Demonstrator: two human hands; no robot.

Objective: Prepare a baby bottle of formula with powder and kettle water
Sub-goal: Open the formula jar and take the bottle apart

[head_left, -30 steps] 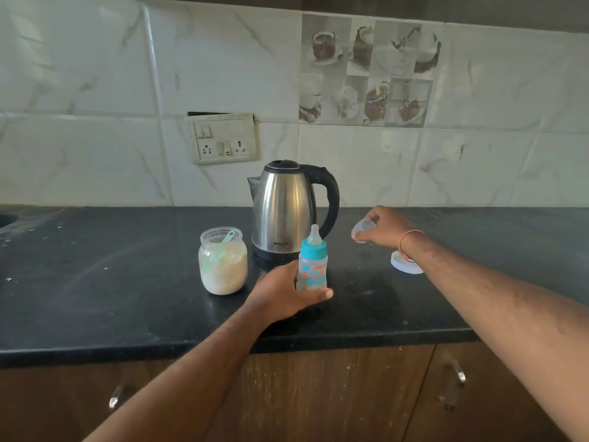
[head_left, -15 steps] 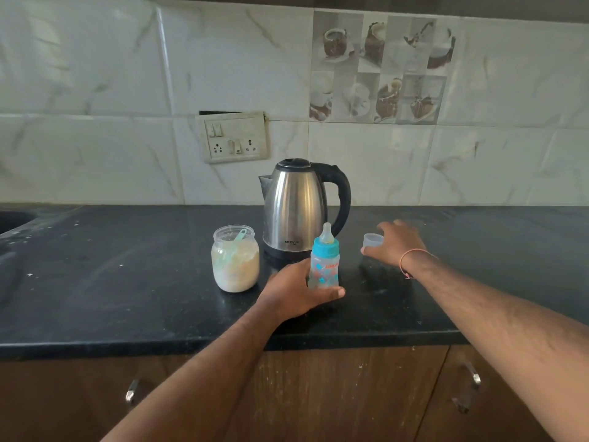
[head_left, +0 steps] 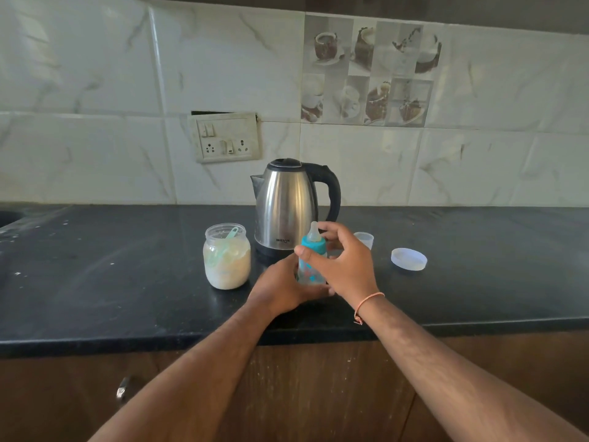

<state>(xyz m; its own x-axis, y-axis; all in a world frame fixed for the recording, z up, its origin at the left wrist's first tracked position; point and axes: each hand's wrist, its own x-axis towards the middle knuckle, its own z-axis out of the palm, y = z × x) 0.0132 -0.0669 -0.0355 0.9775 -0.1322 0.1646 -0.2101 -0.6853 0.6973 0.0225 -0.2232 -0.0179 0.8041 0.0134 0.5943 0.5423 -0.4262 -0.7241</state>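
A small baby bottle (head_left: 310, 269) with a blue collar and a clear teat stands upright on the black counter (head_left: 127, 275). My left hand (head_left: 283, 290) grips its lower body from the left. My right hand (head_left: 342, 263) reaches over from the right, thumb and fingers curved around the blue collar. A clear jar of formula powder (head_left: 227, 256) with a green scoop inside stands open to the left. Behind the bottle stands a steel kettle (head_left: 288, 205) with a black handle. The bottle's clear cap (head_left: 364, 240) sits on the counter behind my right hand.
A round white jar lid (head_left: 409, 259) lies on the counter to the right. A switch and socket plate (head_left: 225, 139) is on the tiled wall behind. A sink edge (head_left: 9, 215) shows at far left. Wooden cabinet doors (head_left: 318, 393) are below the counter.
My right hand set the clear cap down on the counter and came back left to the bottle's blue collar. My left hand kept hold of the bottle.
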